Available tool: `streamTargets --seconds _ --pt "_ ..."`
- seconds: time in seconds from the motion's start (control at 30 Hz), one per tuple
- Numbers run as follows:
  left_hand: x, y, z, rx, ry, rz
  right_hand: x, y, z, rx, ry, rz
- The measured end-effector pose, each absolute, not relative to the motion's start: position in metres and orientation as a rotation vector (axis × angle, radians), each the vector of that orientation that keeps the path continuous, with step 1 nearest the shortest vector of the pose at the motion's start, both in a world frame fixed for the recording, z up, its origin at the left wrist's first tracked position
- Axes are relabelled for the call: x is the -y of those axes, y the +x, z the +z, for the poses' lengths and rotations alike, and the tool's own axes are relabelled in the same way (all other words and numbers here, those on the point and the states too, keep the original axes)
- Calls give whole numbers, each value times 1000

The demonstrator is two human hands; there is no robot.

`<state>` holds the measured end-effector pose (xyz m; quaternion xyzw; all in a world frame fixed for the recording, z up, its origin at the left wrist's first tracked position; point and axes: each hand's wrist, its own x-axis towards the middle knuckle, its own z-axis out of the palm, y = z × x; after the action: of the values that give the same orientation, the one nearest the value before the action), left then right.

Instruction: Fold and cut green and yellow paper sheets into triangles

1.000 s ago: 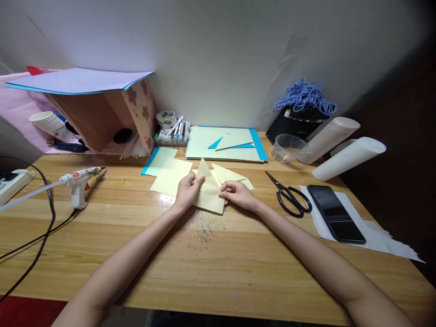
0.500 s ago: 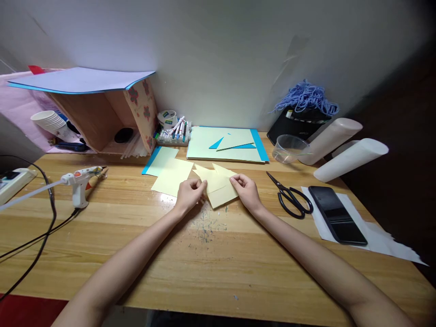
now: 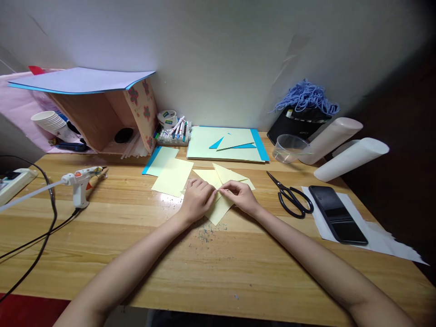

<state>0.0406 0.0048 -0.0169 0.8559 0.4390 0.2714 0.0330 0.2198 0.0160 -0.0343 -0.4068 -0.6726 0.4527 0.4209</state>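
A pale yellow folded paper (image 3: pixel 218 211) lies on the wooden table between my hands, one corner pointing toward me and flaps spread out behind. My left hand (image 3: pixel 197 198) is closed on it from the left, thumb and fingertips near its middle. From the right, my right hand (image 3: pixel 240 196) pinches the paper at almost the same spot, the fingertips of both hands nearly touching. A flat yellow sheet (image 3: pixel 173 176) lies just left of the folded one, partly over a blue-edged sheet (image 3: pixel 160 160).
Black scissors (image 3: pixel 291 197) and a phone (image 3: pixel 337 214) lie at right. Behind are stacked sheets (image 3: pixel 204 143), a marker box (image 3: pixel 173 134), a clear bowl (image 3: pixel 289 149) and white rolls (image 3: pixel 350 159). At left are a glue gun (image 3: pixel 80 186) with cables and an open box (image 3: pixel 141 113).
Both hands have moved inward and now meet at the paper's middle. The folded paper has opened wider, with flaps spread to the sides and a corner reaching nearer to me.
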Motion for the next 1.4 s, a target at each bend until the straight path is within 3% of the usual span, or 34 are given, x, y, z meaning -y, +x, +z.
streamTargets --seconds 0.77,1.07,1.4 --pt "-5 37 -20 -1438 2484 865 -23 224 -40 1550 -1210 892" --pt "-4 40 -21 -1451 2452 846 -20 222 -37 1727 -1083 1097" --pt "-2 44 -24 -1419 2408 826 -15 220 -31 1840 -1051 1054"
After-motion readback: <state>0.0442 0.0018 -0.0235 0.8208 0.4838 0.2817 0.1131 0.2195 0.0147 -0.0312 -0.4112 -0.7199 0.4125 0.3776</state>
